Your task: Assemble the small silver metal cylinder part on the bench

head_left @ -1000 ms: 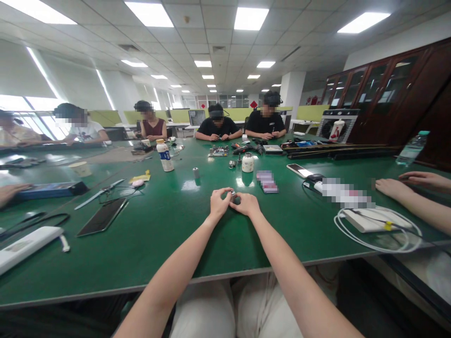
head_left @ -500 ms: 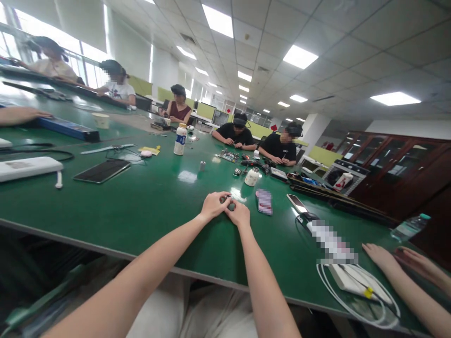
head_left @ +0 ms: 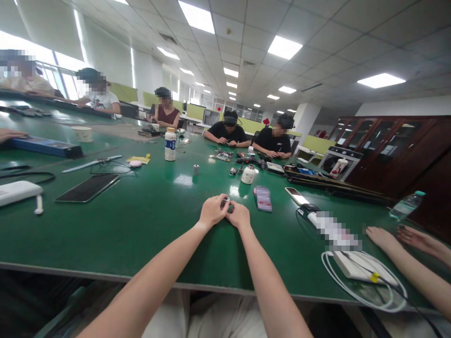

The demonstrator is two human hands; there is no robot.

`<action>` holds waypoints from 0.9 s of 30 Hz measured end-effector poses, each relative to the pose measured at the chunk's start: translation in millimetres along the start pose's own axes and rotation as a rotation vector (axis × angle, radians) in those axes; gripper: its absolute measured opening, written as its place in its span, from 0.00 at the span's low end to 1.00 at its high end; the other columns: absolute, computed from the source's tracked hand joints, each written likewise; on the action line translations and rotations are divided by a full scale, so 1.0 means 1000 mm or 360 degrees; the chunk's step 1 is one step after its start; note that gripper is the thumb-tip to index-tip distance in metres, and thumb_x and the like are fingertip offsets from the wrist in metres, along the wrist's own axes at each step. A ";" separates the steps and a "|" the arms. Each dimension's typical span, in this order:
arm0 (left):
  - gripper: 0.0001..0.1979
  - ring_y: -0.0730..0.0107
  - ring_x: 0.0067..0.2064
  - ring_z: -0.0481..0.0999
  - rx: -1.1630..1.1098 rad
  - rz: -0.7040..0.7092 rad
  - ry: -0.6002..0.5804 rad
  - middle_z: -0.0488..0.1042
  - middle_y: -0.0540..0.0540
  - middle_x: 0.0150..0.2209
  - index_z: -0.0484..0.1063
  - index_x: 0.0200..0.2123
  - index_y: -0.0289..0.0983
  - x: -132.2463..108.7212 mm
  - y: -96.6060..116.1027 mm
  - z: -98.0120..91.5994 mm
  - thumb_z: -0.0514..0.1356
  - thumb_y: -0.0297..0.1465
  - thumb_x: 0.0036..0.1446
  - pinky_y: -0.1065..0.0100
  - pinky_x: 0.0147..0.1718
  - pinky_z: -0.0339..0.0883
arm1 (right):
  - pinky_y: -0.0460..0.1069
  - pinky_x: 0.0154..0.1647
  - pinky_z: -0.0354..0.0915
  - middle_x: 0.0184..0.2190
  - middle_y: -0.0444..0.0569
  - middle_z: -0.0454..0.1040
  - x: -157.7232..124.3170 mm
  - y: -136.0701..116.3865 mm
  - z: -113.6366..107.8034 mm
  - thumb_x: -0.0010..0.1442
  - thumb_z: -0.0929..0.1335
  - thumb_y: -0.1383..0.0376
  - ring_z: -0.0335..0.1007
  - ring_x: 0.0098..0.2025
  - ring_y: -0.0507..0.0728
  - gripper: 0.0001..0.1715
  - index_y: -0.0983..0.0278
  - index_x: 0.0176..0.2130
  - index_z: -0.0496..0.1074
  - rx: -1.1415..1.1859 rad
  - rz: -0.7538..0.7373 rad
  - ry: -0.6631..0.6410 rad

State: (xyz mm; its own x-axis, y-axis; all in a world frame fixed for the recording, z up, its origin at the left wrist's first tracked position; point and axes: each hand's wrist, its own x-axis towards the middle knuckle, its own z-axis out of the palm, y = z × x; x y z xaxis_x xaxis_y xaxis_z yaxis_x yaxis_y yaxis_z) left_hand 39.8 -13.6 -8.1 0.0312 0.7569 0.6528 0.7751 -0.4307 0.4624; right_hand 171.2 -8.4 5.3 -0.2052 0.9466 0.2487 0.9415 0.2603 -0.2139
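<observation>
My left hand [head_left: 212,211] and my right hand [head_left: 239,215] meet just above the green table [head_left: 148,225], fingertips together. Between the curled fingers of my left hand shows a small silvery round piece [head_left: 225,200], too small to name. My right hand is closed in a pinch beside it, and its fingertips hide whatever they may hold. Beyond my hands stand a small metal cylinder [head_left: 196,169] and a white jar [head_left: 248,174]. A phone-like thing [head_left: 262,198], blurred out, lies to the right of my right hand.
At left lie a dark tablet [head_left: 87,188] and a white power strip [head_left: 19,193]. A white bottle with a blue label [head_left: 170,144] stands farther back. Cables and a white box [head_left: 362,267] lie at right, near another person's hands [head_left: 384,239]. Several people sit across the table.
The view has turned slightly, shifting most surroundings left. My hands stay together, with the left fingers turned a little and more of the silvery piece showing.
</observation>
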 end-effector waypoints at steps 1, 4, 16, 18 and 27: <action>0.11 0.59 0.40 0.79 0.0007 -0.0001 -0.0002 0.80 0.43 0.38 0.75 0.44 0.41 0.000 0.000 0.000 0.56 0.34 0.61 0.65 0.41 0.68 | 0.48 0.40 0.64 0.39 0.50 0.81 0.000 0.000 -0.001 0.64 0.64 0.49 0.77 0.43 0.59 0.21 0.58 0.46 0.74 0.0006 0.0003 -0.0013; 0.11 0.60 0.40 0.79 0.0011 0.0000 -0.0009 0.80 0.43 0.38 0.75 0.44 0.41 0.000 0.001 0.000 0.55 0.34 0.62 0.65 0.41 0.68 | 0.48 0.40 0.65 0.39 0.49 0.81 0.001 0.000 -0.002 0.63 0.64 0.49 0.77 0.43 0.60 0.21 0.58 0.46 0.74 0.0024 0.0019 -0.0032; 0.12 0.61 0.39 0.78 -0.0099 -0.0029 -0.0046 0.80 0.44 0.38 0.75 0.46 0.42 -0.001 -0.005 -0.003 0.55 0.36 0.64 0.66 0.42 0.68 | 0.49 0.42 0.65 0.43 0.51 0.80 0.004 -0.006 -0.003 0.62 0.65 0.48 0.77 0.46 0.61 0.22 0.58 0.48 0.74 0.0015 0.0017 -0.0024; 0.11 0.62 0.39 0.77 -0.0121 -0.0024 -0.0041 0.80 0.44 0.38 0.75 0.46 0.42 -0.001 -0.005 -0.003 0.56 0.36 0.64 0.66 0.43 0.68 | 0.49 0.43 0.65 0.43 0.51 0.80 0.005 -0.006 -0.003 0.62 0.65 0.50 0.77 0.46 0.61 0.22 0.59 0.49 0.73 0.0036 0.0006 -0.0031; 0.11 0.61 0.40 0.77 -0.0138 -0.0006 -0.0044 0.80 0.43 0.38 0.75 0.46 0.42 0.004 -0.007 0.001 0.56 0.35 0.64 0.64 0.44 0.68 | 0.49 0.43 0.65 0.45 0.52 0.80 0.008 -0.006 0.002 0.63 0.65 0.53 0.76 0.48 0.61 0.20 0.60 0.48 0.75 0.0038 0.0038 0.0013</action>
State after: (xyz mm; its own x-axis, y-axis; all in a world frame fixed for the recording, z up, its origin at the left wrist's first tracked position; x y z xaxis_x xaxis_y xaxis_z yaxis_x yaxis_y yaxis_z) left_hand 35.2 -7.5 -9.2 0.0465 0.7714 0.6346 0.7178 -0.4676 0.5159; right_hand 163.9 -2.4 6.9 -0.1803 0.9512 0.2506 0.9396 0.2419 -0.2423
